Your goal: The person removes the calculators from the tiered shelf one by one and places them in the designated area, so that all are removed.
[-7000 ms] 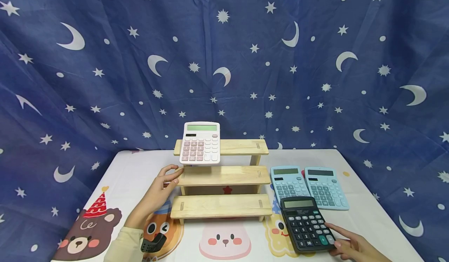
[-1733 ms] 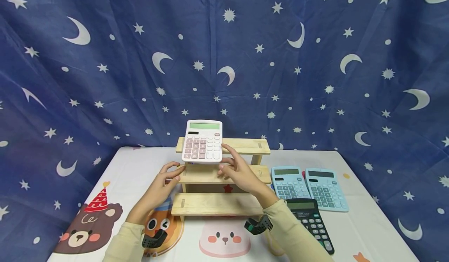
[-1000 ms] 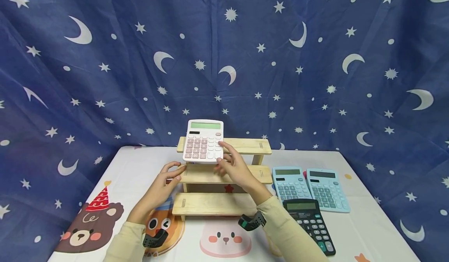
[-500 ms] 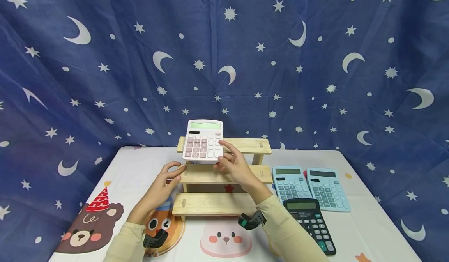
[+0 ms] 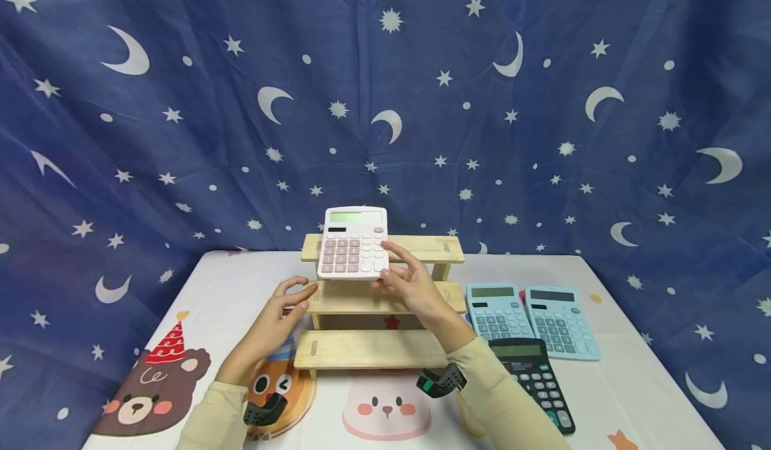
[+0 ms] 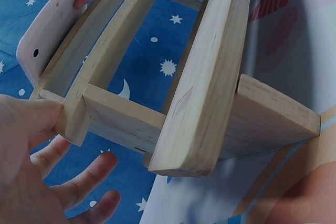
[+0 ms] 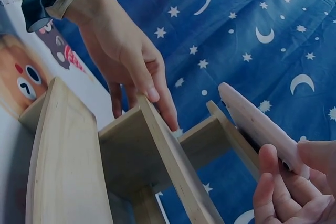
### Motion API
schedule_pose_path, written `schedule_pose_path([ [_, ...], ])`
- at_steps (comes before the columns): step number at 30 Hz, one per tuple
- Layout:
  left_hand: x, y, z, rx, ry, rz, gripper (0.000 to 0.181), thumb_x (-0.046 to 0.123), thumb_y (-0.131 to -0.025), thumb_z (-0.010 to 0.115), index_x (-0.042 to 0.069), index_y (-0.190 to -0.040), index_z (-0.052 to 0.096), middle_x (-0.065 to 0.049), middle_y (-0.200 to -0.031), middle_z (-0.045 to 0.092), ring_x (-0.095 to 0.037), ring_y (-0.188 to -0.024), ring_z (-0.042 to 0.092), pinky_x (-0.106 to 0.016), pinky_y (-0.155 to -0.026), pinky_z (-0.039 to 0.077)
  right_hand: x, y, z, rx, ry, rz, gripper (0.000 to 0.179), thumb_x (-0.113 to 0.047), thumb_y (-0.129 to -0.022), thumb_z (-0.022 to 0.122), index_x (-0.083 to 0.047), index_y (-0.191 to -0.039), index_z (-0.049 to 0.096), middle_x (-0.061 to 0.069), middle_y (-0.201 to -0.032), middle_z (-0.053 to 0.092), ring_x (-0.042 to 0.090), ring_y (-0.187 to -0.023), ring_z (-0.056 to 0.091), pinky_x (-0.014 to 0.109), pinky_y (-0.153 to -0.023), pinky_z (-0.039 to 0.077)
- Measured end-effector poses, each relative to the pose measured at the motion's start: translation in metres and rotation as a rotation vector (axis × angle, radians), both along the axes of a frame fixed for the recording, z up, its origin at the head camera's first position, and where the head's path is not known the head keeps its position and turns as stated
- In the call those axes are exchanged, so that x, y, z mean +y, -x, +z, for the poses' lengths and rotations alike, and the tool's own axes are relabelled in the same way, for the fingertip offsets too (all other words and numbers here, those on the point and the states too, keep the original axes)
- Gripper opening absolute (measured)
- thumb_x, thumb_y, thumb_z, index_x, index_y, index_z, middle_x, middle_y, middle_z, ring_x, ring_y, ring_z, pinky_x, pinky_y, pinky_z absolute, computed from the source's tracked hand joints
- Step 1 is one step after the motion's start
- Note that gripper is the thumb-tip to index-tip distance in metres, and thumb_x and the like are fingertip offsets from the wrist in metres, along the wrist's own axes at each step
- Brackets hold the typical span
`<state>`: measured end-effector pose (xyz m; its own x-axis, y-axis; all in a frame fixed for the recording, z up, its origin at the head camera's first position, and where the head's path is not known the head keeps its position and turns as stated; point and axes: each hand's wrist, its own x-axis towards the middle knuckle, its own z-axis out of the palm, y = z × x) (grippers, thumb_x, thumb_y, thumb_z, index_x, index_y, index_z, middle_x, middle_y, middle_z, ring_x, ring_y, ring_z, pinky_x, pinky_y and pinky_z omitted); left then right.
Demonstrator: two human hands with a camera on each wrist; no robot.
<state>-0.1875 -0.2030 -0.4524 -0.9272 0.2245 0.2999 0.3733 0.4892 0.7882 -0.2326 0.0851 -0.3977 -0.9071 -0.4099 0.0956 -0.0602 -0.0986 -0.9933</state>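
Note:
A white calculator [image 5: 354, 244] with pink keys leans upright against the top step of a three-tier wooden display stand [image 5: 373, 351]. My right hand [image 5: 415, 289] pinches its lower right corner, thumb in front and fingers behind, as the right wrist view shows at the calculator's edge [image 7: 262, 124]. My left hand [image 5: 278, 313] grips the left end of the middle step, thumb and index finger on either side of the board [image 6: 73, 114]. The other left fingers [image 6: 86, 179] spread loosely below it.
Two light blue calculators [image 5: 496, 311] lie side by side to the right of the stand. In front of them is a black calculator [image 5: 545, 390], partly covered by my right sleeve. A blue curtain [image 5: 542, 102] with moons and stars hangs behind the table [image 5: 650, 396].
My right hand has left the black calculator, reached up to the white calculator and taken hold of it. The white calculator has shifted slightly right along the top step. My left hand stays put.

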Motion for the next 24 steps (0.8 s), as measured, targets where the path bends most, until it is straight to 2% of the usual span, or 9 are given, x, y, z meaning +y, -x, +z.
schedule_pose_path([
  [2,0.000,0.000,0.000,0.004,-0.002,-0.002,0.039,0.011,-0.105,0.051,-0.003,-0.141,0.056,-0.022,-0.147,0.044,-0.040,-0.130,0.051,-0.028,-0.093,0.052,0.003,-0.001,0.000,-0.005,0.010,0.005,0.062,-0.001,-0.101,0.054,-0.017,-0.158,0.035,-0.001,-0.101,0.075,0.008,-0.083,0.072,0.023,-0.078,0.055],
  [10,0.000,0.000,0.000,-0.001,0.009,0.002,0.039,0.012,-0.106,0.050,-0.003,-0.141,0.056,-0.021,-0.148,0.044,-0.041,-0.130,0.052,-0.032,-0.094,0.052,0.019,-0.004,-0.001,0.006,0.007,0.009,0.062,-0.001,-0.101,0.055,-0.016,-0.158,0.035,0.007,-0.111,0.074,0.009,-0.085,0.073,0.024,-0.080,0.057],
  [14,0.001,0.000,0.001,-0.004,0.016,0.005,0.039,0.012,-0.106,0.050,-0.002,-0.142,0.055,-0.021,-0.148,0.043,-0.041,-0.128,0.053,-0.032,-0.094,0.052,0.026,-0.005,-0.001,0.013,-0.001,0.011,0.064,-0.001,-0.100,0.055,-0.016,-0.158,0.034,0.006,-0.110,0.076,0.009,-0.086,0.073,0.025,-0.082,0.057],
  [19,0.000,0.000,0.001,-0.002,0.019,0.009,0.039,0.011,-0.105,0.050,-0.002,-0.142,0.055,-0.022,-0.148,0.043,-0.040,-0.128,0.053,-0.032,-0.094,0.052,0.033,-0.010,0.002,0.016,-0.009,0.019,0.064,-0.002,-0.101,0.055,-0.015,-0.159,0.032,0.000,-0.105,0.077,0.008,-0.087,0.072,0.026,-0.085,0.057],
  [24,0.000,0.000,0.001,-0.004,0.018,0.007,0.039,0.011,-0.105,0.051,-0.003,-0.142,0.055,-0.022,-0.149,0.042,-0.040,-0.126,0.055,-0.029,-0.093,0.052,0.039,-0.014,0.005,0.030,-0.033,0.016,0.063,-0.003,-0.102,0.055,-0.014,-0.159,0.032,-0.002,-0.096,0.077,0.006,-0.087,0.072,0.024,-0.083,0.055],
])
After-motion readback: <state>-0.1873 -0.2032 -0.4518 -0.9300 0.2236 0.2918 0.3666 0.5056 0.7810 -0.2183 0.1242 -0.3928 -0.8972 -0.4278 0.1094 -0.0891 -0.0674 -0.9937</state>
